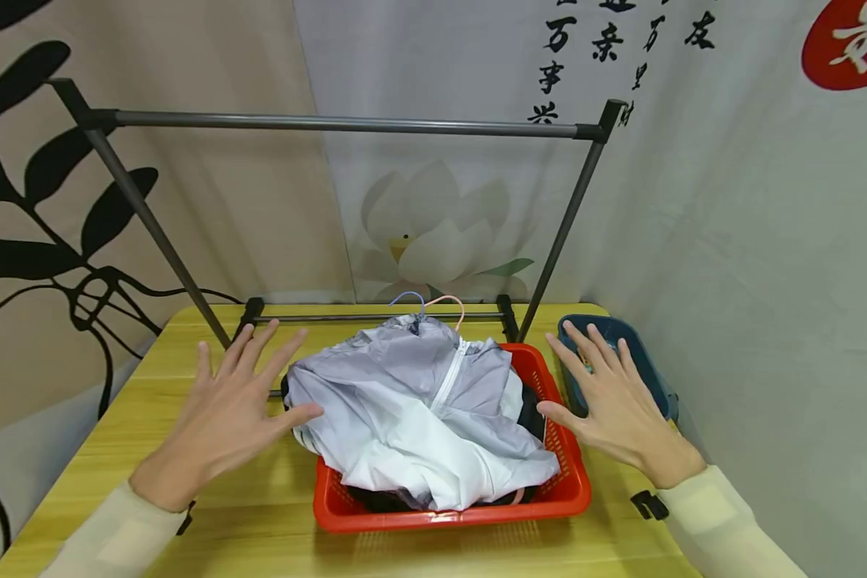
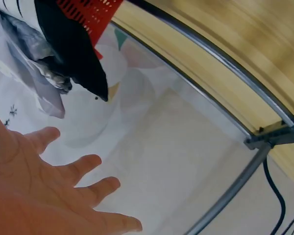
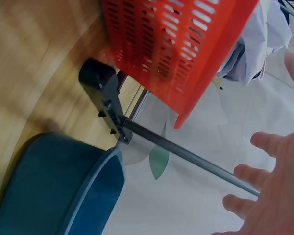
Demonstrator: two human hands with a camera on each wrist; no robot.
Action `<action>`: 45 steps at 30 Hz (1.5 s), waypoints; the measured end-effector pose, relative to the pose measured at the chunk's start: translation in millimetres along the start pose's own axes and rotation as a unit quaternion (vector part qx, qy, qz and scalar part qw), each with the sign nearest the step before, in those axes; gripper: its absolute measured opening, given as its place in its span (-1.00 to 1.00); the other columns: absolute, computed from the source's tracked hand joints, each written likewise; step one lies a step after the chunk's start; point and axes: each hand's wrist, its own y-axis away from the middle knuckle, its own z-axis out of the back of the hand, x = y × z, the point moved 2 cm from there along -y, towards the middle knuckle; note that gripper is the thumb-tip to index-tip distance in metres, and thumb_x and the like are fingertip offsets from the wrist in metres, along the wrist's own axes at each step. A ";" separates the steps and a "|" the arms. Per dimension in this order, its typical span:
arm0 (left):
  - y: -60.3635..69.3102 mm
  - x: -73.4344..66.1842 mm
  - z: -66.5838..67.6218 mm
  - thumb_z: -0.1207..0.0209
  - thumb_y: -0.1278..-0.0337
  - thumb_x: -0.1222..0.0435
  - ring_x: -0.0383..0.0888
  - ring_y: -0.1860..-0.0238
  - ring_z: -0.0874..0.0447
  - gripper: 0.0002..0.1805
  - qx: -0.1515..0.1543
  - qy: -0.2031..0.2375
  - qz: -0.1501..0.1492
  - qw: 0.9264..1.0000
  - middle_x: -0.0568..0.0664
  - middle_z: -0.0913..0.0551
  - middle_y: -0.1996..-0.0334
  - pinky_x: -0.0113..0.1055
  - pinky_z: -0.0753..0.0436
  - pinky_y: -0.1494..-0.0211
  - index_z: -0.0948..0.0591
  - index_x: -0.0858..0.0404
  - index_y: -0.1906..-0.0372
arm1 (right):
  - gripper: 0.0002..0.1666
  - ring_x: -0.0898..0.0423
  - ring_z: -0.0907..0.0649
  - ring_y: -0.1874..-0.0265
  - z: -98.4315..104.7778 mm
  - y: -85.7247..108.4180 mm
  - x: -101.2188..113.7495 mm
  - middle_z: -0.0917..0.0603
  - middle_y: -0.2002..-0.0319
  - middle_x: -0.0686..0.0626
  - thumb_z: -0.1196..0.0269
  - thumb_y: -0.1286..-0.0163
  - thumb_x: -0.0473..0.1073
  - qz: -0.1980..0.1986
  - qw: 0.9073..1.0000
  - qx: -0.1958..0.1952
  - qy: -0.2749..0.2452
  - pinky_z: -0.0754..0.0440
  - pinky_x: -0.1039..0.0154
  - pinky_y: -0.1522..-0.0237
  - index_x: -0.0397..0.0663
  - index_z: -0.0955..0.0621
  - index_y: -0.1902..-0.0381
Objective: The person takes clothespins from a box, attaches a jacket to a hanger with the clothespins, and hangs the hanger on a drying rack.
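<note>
In the head view my left hand [image 1: 234, 413] hovers to the left of a red plastic basket [image 1: 451, 518], fingers spread and holding nothing. On the other side my right hand [image 1: 617, 401], fingers spread too, hangs between the basket and a blue bin [image 1: 614, 329]. A grey and white zip jacket [image 1: 419, 401] lies heaped on top of the basket. Out of its top stick a blue hanger hook [image 1: 408, 295] and a pink hanger hook [image 1: 457, 301]. Dark cloth [image 1: 531, 413] shows under the jacket; the rest of the basket's contents is hidden.
A dark grey metal rack [image 1: 347, 123] stands behind the basket, its top bar high across the view and its feet on the yellow wooden table [image 1: 260, 522]. Printed cloth curtains [image 1: 730, 201] hang close behind and to the right. The blue bin holds small things I cannot make out.
</note>
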 end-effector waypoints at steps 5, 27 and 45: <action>-3.3 -9.6 2.3 -0.27 -0.49 -0.52 0.54 -0.83 -0.15 0.14 -0.014 0.020 -0.011 1.000 0.27 -0.17 -0.89 0.89 0.07 -0.67 -0.10 -0.26 -0.95 | 0.15 -0.43 -0.18 -0.89 0.2 -0.8 6.7 -0.18 -0.92 -0.14 -0.34 -0.58 0.54 0.004 1.000 0.012 -0.006 -0.03 -0.69 -0.80 0.32 -0.24 -0.92; -30.7 -47.0 -13.4 -0.34 -0.73 -0.12 0.35 -0.42 -0.75 -0.39 -0.090 0.084 -0.053 0.991 0.20 -0.75 -0.40 0.35 -0.68 -0.30 -0.65 0.09 -0.60 | -0.04 -0.37 -0.48 -0.73 6.2 -23.8 43.6 -0.52 -0.74 -0.15 -0.30 -0.65 0.52 0.063 0.998 0.029 0.012 -0.45 -0.58 -0.67 0.23 -0.48 -0.80; -33.3 -53.2 -18.0 -0.54 -0.46 0.43 -0.18 0.32 -0.55 -0.84 -0.132 0.126 -0.133 0.974 0.02 -0.57 0.21 -0.33 -0.65 0.28 -0.74 0.22 0.10 | -0.18 -0.12 -0.79 -0.31 8.8 -31.3 64.2 -0.75 -0.46 -0.09 -0.49 -0.64 0.30 0.107 0.993 0.043 -0.006 -0.81 -0.26 -0.38 0.15 -0.61 -0.68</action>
